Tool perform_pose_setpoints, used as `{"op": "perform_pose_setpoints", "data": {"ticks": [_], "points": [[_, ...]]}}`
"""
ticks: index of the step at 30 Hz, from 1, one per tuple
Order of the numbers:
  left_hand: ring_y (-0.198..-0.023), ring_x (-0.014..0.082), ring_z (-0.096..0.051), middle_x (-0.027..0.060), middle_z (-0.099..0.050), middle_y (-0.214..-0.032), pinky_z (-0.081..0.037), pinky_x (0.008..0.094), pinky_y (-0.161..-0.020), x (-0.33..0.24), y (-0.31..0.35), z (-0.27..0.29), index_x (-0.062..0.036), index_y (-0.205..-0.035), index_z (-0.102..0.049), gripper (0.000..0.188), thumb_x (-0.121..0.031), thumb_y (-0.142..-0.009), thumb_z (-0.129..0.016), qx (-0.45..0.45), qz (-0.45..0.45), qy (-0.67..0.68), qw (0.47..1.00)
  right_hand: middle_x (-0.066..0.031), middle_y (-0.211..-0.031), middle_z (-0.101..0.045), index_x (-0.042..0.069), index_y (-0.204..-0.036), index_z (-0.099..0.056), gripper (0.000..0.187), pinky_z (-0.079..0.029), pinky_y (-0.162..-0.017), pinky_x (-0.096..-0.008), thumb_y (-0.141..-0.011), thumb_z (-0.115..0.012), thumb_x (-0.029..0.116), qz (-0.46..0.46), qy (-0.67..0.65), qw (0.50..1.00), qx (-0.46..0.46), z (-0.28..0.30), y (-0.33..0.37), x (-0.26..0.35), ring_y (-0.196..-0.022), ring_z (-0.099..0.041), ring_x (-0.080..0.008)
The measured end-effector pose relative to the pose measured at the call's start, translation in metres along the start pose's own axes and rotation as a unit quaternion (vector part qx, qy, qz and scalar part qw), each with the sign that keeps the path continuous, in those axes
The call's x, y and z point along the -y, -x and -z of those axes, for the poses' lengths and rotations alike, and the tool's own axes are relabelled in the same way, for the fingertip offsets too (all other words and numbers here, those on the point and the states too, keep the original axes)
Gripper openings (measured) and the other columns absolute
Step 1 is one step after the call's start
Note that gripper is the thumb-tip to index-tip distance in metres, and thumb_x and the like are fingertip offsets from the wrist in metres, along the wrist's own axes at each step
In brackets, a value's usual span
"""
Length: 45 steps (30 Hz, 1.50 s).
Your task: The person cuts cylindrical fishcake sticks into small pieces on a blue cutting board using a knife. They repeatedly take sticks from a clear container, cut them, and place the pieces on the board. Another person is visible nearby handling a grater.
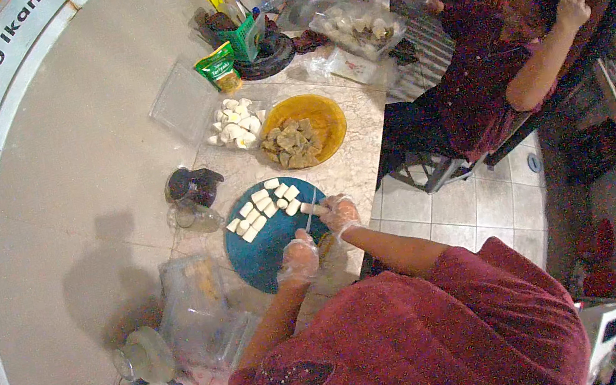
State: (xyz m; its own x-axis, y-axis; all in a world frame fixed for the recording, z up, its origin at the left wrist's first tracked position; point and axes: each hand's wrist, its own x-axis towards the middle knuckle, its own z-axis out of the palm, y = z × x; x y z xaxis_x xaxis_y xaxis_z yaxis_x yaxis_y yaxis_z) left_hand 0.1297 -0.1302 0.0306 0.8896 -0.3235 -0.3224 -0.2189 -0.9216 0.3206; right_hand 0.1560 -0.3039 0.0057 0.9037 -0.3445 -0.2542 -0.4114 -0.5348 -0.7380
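Note:
In a clear plastic glove, my left hand [299, 257] is closed around a knife, its blade [312, 210] pointing away from me over the round blue board [255, 264]. My right hand [341, 213], gloved too, grips a pale cylindrical food stick [314, 208] at the board's right edge. The blade lies across this stick; whether it has cut into it I cannot tell. Several short white cut pieces [265, 207] of similar food lie on the far half of the board.
Beyond the board stand a yellow bowl [331, 124] of brownish chunks and a clear box of white pieces [234, 125]. A dark mug [192, 186] and a glass [199, 217] are at left. Plastic containers [190, 296] lie nearer. A person [472, 73] sits at the right, past the table edge.

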Motion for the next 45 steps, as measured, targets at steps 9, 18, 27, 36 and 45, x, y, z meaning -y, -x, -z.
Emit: {"op": "perform_pose_setpoints", "data": {"ticks": [9, 18, 27, 36, 45], "points": [[-0.072, 0.0368, -0.074, 0.0172, -0.069, -0.077, -0.058, 0.0467, -0.056, 0.017, -0.007, -0.028, 0.0012, -0.107, -0.052, 0.016, -0.013, -0.100, -0.054, -0.073, -0.161, -0.130, 0.976, -0.0227, -0.098, -0.073, 0.011, -0.104, -0.081, 0.061, -0.053, -0.087, -0.0469, -0.082, -0.071, 0.067, 0.034, -0.009, 0.999, 0.005, 0.017, 0.016, 0.015, -0.097, -0.068, -0.0393], [-0.084, 0.0401, -0.076, 0.0235, -0.073, -0.088, -0.062, 0.0475, -0.071, -0.002, -0.010, -0.013, 0.0020, -0.108, -0.053, 0.018, -0.014, -0.099, -0.055, -0.001, -0.038, -0.007, 0.999, -0.0218, -0.096, -0.074, 0.009, -0.099, -0.081, 0.052, -0.054, -0.084, -0.0457, -0.084, -0.074, 0.058, -0.003, -0.018, 1.000, 0.025, 0.021, 0.012, 0.019, -0.092, -0.070, -0.0359], [-0.097, 0.0459, -0.073, 0.0275, -0.073, -0.098, -0.060, 0.0523, -0.082, -0.011, -0.013, 0.008, 0.0008, -0.111, -0.054, 0.024, -0.021, -0.107, -0.044, 0.047, 0.035, 0.018, 0.998, -0.0219, -0.086, -0.072, 0.005, -0.087, -0.076, 0.067, -0.053, -0.078, -0.0484, -0.081, -0.070, 0.071, 0.041, -0.041, 0.998, 0.006, 0.024, 0.014, 0.018, -0.084, -0.070, -0.0390], [-0.096, 0.0464, -0.073, 0.0305, -0.072, -0.099, -0.060, 0.0534, -0.080, -0.008, -0.017, 0.003, 0.0010, -0.113, -0.053, 0.027, -0.024, -0.106, -0.047, 0.059, 0.025, 0.054, 0.996, -0.0166, -0.098, -0.075, 0.011, -0.098, -0.080, 0.042, -0.055, -0.084, -0.0439, -0.089, -0.071, 0.051, 0.035, 0.069, 0.995, 0.059, 0.019, -0.001, 0.009, -0.089, -0.070, -0.0342], [-0.092, 0.0443, -0.074, 0.0285, -0.072, -0.096, -0.061, 0.0524, -0.075, 0.008, -0.023, -0.025, 0.0003, -0.115, -0.051, 0.029, -0.027, -0.106, -0.049, 0.044, 0.003, 0.029, 0.999, -0.0150, -0.113, -0.074, 0.011, -0.112, -0.075, 0.048, -0.053, -0.092, -0.0456, -0.103, -0.049, 0.050, 0.136, 0.293, 0.926, 0.193, 0.043, -0.042, 0.036, -0.108, -0.070, -0.0344]]}}
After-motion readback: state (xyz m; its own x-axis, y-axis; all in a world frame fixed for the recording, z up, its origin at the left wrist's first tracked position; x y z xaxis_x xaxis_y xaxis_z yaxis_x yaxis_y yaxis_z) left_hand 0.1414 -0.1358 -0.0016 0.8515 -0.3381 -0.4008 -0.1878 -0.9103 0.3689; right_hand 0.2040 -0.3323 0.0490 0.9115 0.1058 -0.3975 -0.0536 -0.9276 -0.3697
